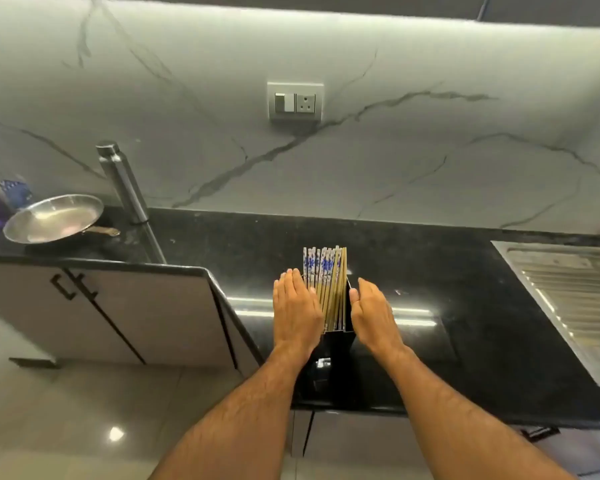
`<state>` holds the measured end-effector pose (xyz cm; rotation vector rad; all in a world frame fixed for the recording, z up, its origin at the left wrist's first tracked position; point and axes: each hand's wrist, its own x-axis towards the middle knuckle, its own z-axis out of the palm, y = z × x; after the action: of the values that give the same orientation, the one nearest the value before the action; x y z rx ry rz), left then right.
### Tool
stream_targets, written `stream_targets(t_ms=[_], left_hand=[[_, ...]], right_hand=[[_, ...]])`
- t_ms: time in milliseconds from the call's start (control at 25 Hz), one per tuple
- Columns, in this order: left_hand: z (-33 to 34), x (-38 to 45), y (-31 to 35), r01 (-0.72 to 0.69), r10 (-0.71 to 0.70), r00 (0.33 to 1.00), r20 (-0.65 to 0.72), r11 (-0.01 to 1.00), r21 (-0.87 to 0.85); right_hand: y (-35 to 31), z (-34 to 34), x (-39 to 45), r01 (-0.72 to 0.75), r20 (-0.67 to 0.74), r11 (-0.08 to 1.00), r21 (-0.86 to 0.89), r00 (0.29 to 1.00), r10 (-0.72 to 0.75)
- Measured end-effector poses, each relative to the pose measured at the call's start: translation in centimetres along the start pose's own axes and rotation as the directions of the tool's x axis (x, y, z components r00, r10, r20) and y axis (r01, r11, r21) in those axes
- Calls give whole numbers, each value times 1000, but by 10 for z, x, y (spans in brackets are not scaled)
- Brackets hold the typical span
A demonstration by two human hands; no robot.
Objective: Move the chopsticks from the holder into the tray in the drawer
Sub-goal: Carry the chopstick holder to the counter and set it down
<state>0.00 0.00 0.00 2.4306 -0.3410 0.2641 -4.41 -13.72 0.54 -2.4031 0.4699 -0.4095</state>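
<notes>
A steel pan was seen at the far left of the black desk, with a steel bottle stood just beside it against the marble wall, both well apart from the work. Near the desk's front edge a black holder was stood upright, and the chopsticks were kept in it as one bundle, their blue-patterned ends fanned above the rim. The left hand was laid flat against the bundle's left side, its grip apart with the fingers straight. The right hand was set at the bundle's right side, fingers only loosely bent and nothing clamped. The two hands were probably placed so that the whole bundle could be squeezed together and lifted at once. No drawer or tray was shown. A steel sink drainboard was seen at the far right.
</notes>
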Motion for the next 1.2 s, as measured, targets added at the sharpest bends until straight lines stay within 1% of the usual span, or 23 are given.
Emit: stream_targets(t_ms=[80,120,160,240,320,360,480,680,800,880,1000,1080,1120,1160,1200], left_hand=[[12,0,0,116,-116,993,12,973,-200],[17,-2,0,184,-182,983,32,949,-258],[22,-2,0,249,-242,969,60,928,-277],[34,-3,-3,389,-371,921,120,853,-347],[39,-2,-2,473,-450,879,158,780,-410],[42,-2,-2,490,-469,867,167,749,-446],[44,-1,2,493,-487,858,163,689,-531],[33,-3,-8,495,-550,827,115,617,-611],[14,-8,-22,479,-605,790,95,514,-711],[-3,-16,-37,453,-659,751,48,461,-763],[-30,-36,-66,419,-728,684,-47,445,-792],[-47,-50,-82,404,-760,647,-63,412,-817],[-58,-61,-93,391,-784,616,-76,389,-834],[-69,-73,-105,381,-818,567,-100,368,-848],[-81,-87,-119,383,-854,502,-135,359,-851]], right_hand=[[4,10,2,-90,68,988,123,994,82],[8,17,2,-113,94,979,170,991,98],[10,22,2,-162,115,963,215,984,139],[15,32,4,-223,122,922,317,974,194],[16,36,9,-271,122,877,398,962,243],[18,39,11,-289,120,860,421,957,263],[17,43,13,-308,104,840,447,950,293],[6,52,11,-283,145,812,510,959,243],[-14,60,5,-256,176,800,542,966,190],[-32,72,-4,-225,207,800,556,970,129],[-61,94,-24,-170,246,804,570,969,31],[-79,111,-39,-143,263,804,578,965,-17],[-90,122,-51,-136,284,804,579,958,-42],[-101,135,-64,-135,315,804,579,947,-68],[-111,148,-80,-134,352,803,580,931,-99]])
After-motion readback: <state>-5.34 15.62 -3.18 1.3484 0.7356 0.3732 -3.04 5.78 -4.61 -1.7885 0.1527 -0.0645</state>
